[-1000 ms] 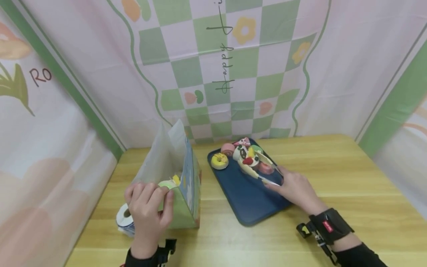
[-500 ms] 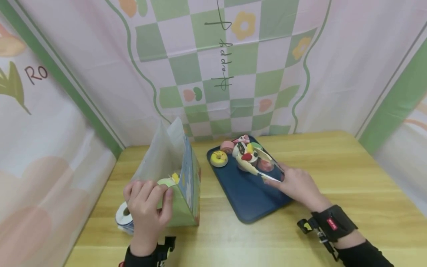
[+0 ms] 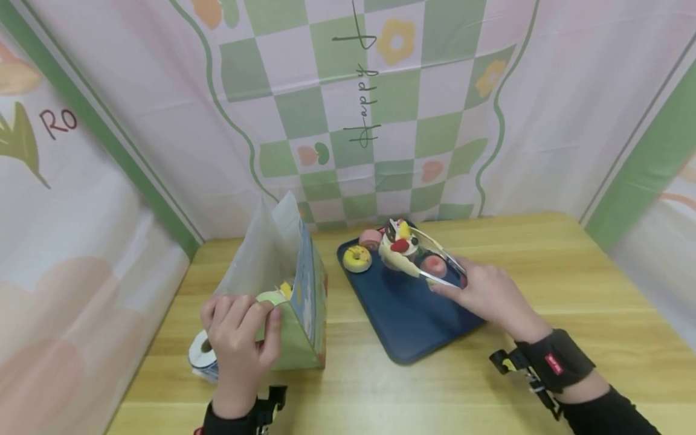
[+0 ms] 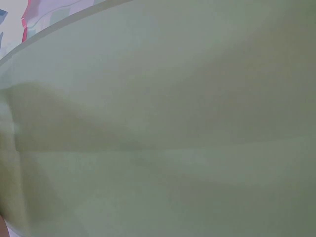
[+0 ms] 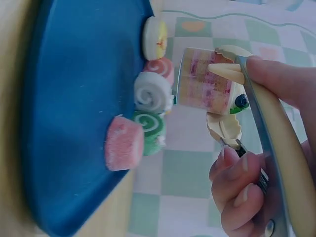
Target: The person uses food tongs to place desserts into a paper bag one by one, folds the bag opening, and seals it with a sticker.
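In the head view my left hand (image 3: 239,344) grips the near top edge of an upright paper bag (image 3: 296,344), its mouth spread wide. A pale green item with a yellow piece (image 3: 286,290) shows inside the bag. My right hand (image 3: 492,296) holds food tongs (image 5: 269,143) with cream-coloured tips. Between those tips sits a small clear cup of layered cake (image 5: 202,81), topped with strawberry, blueberry and yellow fruit. The right wrist view shows the cup raised off the blue tray (image 3: 413,329). Bag paper fills most of the left wrist view.
On the tray lie a yellow donut (image 3: 357,258), a pink roll (image 3: 371,239), a white swirl roll (image 5: 154,93), a green swirl roll (image 5: 149,127) and a pink round piece (image 3: 434,266). A white paper roll (image 3: 202,356) stands left of the bag. A printed curtain (image 3: 348,133) hangs behind the table.
The cake cup has come up off the tray in the tongs, uncovering more of the pink piece. My right hand has shifted slightly right; the left hand stays on the bag.
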The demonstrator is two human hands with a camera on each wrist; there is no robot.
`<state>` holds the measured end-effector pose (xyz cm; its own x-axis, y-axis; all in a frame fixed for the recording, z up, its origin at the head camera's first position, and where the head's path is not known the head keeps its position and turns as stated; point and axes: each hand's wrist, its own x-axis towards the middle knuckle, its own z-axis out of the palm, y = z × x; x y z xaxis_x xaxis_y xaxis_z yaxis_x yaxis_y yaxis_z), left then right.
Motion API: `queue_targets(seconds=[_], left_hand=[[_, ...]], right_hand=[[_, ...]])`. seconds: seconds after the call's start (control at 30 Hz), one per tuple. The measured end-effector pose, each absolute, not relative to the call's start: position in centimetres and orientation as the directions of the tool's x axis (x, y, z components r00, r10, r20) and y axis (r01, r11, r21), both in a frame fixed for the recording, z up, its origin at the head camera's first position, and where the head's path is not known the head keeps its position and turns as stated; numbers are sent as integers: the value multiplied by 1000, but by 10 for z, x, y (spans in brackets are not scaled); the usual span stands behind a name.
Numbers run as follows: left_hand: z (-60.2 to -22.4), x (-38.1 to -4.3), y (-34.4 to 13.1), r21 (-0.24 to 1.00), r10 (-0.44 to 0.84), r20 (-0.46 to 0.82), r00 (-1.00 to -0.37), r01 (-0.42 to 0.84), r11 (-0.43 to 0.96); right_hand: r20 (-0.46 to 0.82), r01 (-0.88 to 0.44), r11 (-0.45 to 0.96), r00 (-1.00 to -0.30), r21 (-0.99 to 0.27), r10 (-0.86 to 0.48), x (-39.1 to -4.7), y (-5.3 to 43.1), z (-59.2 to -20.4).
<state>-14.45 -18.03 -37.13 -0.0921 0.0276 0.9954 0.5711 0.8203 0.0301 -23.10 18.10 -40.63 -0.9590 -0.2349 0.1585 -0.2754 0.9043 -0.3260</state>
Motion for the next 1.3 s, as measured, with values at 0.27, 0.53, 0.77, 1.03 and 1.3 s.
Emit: queue_targets(seconds=[0.27, 0.53, 0.77, 1.03, 1.3], left_hand=[[-372, -145, -180, 22, 31, 996, -82, 577, 816], [-371, -143, -180, 22, 36, 995, -89, 578, 816], [-370, -141, -180, 22, 26, 997, -75, 576, 818], [-369, -139, -180, 20, 22, 998, -66, 581, 814], [-368, -140, -179, 15, 28, 998, -63, 586, 811]], right_hand=[[229, -345, 896, -930, -281, -286, -224, 176, -385], [251, -396, 876, -909, -277, -331, -216, 167, -353], [248, -417, 864, -902, -283, -354, -211, 154, -323], [258, -443, 865, -886, -235, -384, -206, 146, -298], [290, -466, 862, -868, -200, -402, -200, 137, -282]])
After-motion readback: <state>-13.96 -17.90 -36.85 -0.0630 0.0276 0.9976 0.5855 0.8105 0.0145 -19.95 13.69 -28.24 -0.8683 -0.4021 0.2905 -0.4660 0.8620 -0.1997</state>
